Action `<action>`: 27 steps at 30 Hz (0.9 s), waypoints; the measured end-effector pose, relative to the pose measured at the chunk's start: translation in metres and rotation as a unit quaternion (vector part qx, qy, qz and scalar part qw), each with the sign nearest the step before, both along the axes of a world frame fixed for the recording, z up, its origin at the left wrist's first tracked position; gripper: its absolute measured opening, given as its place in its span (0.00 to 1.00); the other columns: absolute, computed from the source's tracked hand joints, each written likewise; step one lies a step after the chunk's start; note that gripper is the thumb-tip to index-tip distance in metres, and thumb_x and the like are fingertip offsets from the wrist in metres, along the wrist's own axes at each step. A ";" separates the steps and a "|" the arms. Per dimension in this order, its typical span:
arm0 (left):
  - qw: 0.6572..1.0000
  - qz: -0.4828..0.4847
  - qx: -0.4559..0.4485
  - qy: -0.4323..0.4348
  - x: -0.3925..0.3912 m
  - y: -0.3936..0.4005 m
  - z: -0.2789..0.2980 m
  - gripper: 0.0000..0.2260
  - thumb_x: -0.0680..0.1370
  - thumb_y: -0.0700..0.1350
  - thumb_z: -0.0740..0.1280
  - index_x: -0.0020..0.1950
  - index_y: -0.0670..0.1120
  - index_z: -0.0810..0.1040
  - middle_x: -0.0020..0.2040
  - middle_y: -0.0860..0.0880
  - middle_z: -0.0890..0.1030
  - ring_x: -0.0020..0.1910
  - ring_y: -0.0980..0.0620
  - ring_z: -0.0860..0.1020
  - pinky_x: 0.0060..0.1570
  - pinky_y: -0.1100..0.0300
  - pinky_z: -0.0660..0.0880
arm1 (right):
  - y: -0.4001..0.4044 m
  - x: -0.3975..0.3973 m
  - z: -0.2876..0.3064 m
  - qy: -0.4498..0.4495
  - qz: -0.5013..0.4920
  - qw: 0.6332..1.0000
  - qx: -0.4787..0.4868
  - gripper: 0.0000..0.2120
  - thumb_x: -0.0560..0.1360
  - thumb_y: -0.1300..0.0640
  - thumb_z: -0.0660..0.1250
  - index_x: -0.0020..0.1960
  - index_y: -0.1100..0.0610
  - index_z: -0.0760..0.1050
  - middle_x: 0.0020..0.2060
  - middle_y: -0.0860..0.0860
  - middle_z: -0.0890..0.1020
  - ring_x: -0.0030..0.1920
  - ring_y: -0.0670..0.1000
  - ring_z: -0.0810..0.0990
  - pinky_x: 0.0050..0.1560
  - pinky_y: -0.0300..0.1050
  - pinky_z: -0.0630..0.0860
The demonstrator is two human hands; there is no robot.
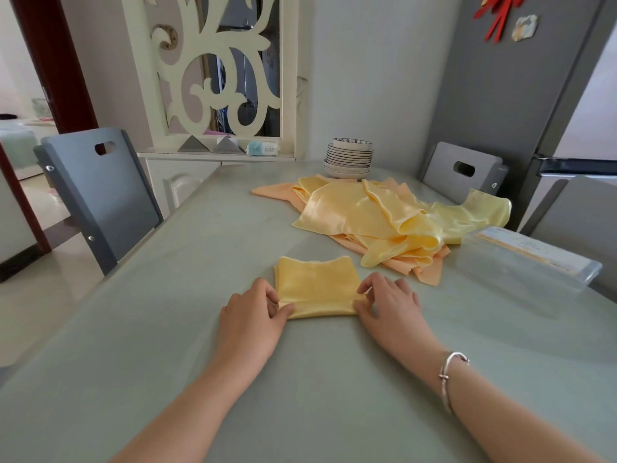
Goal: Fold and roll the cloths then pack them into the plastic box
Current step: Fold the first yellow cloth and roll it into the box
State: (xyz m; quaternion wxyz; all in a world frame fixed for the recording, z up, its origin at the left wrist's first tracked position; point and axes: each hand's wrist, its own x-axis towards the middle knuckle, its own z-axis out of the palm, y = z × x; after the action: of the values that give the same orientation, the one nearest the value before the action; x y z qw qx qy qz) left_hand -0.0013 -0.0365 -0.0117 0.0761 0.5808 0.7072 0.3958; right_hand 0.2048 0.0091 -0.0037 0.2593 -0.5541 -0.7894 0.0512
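Satin yellow cloth (317, 285), folded square, pinched by both hands.

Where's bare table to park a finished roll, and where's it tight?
Free: the table left of the folded cloth, toward the chair; also the near strip between the forearms. Crowded: far right, where the cloth pile sits between the plate stack and plastic box.

I'm looking at a home dining room: stacked bowls and plates (348, 160) on the worktop (207, 248) beyond my hands, grey dining chairs (100, 195) alongside, a fridge (521, 95) far right.
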 end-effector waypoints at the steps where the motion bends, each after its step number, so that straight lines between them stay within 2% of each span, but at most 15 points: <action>1: 1.000 0.001 0.004 0.004 0.000 0.000 0.000 0.13 0.74 0.52 0.70 0.40 0.54 0.65 0.34 0.57 0.75 0.43 0.50 0.75 0.45 0.55 0.68 | 0.000 -0.001 0.000 -0.023 -0.003 0.999 0.027 0.09 0.77 0.49 0.61 0.56 0.49 0.66 0.50 0.44 0.71 0.55 0.49 0.65 0.52 0.42 0.60; 4: 0.996 0.005 0.046 0.079 0.001 -0.003 0.001 0.11 0.74 0.50 0.70 0.46 0.51 0.68 0.36 0.57 0.73 0.43 0.50 0.72 0.45 0.55 0.67 | -0.001 0.000 0.002 -0.053 0.014 0.994 0.099 0.12 0.75 0.54 0.66 0.56 0.50 0.68 0.53 0.46 0.69 0.56 0.50 0.65 0.55 0.44 0.62; 7: 0.975 -0.024 0.092 0.201 0.006 -0.005 0.004 0.09 0.70 0.44 0.74 0.43 0.52 0.74 0.38 0.57 0.73 0.41 0.49 0.72 0.41 0.56 0.66 | -0.001 0.001 0.002 -0.106 0.071 0.982 0.140 0.13 0.66 0.65 0.70 0.46 0.50 0.74 0.45 0.47 0.75 0.48 0.52 0.73 0.48 0.45 0.69; 9: 0.962 -0.041 0.107 0.250 0.007 -0.004 0.002 0.11 0.66 0.40 0.76 0.37 0.53 0.77 0.36 0.57 0.75 0.38 0.49 0.73 0.37 0.56 0.68 | -0.001 0.004 0.002 -0.139 0.092 0.976 0.139 0.13 0.66 0.65 0.70 0.44 0.50 0.75 0.41 0.45 0.77 0.46 0.51 0.75 0.46 0.44 0.70; 11: 0.955 -0.049 0.109 0.273 0.006 -0.004 0.001 0.10 0.65 0.39 0.76 0.37 0.53 0.79 0.36 0.58 0.77 0.39 0.50 0.73 0.37 0.57 0.69 | -0.002 0.009 0.003 -0.137 0.096 0.979 0.119 0.10 0.70 0.60 0.66 0.49 0.48 0.76 0.46 0.43 0.78 0.51 0.48 0.75 0.52 0.41 0.66; 14: 0.967 -0.048 0.070 0.241 0.005 -0.009 0.003 0.09 0.70 0.45 0.70 0.49 0.54 0.81 0.45 0.58 0.78 0.48 0.51 0.72 0.48 0.59 0.66 | -0.001 0.017 0.005 -0.057 0.092 0.992 0.065 0.13 0.74 0.55 0.63 0.57 0.46 0.75 0.53 0.38 0.77 0.58 0.43 0.70 0.55 0.37 0.58; 17: 0.979 -0.044 0.041 0.194 0.004 -0.008 0.004 0.11 0.73 0.49 0.66 0.55 0.55 0.79 0.50 0.58 0.75 0.53 0.52 0.71 0.51 0.60 0.64 | 0.001 0.013 0.005 -0.028 0.070 0.997 0.028 0.11 0.75 0.55 0.63 0.56 0.45 0.75 0.53 0.39 0.76 0.58 0.44 0.69 0.54 0.38 0.58; 20: 0.984 -0.032 0.044 0.168 0.003 -0.005 0.005 0.08 0.74 0.46 0.67 0.52 0.53 0.80 0.48 0.56 0.75 0.51 0.51 0.72 0.48 0.59 0.65 | 0.004 0.008 0.004 0.013 0.056 0.998 0.005 0.09 0.74 0.57 0.63 0.52 0.47 0.76 0.49 0.40 0.77 0.56 0.45 0.70 0.54 0.41 0.62; 23: 0.990 -0.023 0.038 0.136 0.001 -0.005 0.004 0.04 0.76 0.47 0.66 0.49 0.52 0.80 0.47 0.56 0.77 0.51 0.50 0.72 0.46 0.59 0.63 | 0.005 0.011 0.004 0.082 0.045 0.995 -0.041 0.04 0.75 0.55 0.64 0.47 0.46 0.76 0.43 0.41 0.78 0.50 0.45 0.71 0.55 0.43 0.68; 27: 0.999 -0.029 0.012 0.016 -0.003 -0.005 0.002 0.03 0.76 0.51 0.67 0.42 0.55 0.76 0.42 0.57 0.79 0.48 0.50 0.75 0.49 0.56 0.68 | 0.004 0.014 0.003 0.146 0.027 0.987 -0.066 0.02 0.74 0.53 0.65 0.45 0.46 0.74 0.40 0.41 0.77 0.48 0.45 0.70 0.53 0.44 0.68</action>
State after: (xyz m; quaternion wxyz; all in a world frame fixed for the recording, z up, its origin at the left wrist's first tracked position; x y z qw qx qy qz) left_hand -0.0047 -0.0416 -0.0100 0.0690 0.6080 0.6865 0.3929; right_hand 0.2188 0.0131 -0.0003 0.3329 -0.5353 -0.7525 0.1904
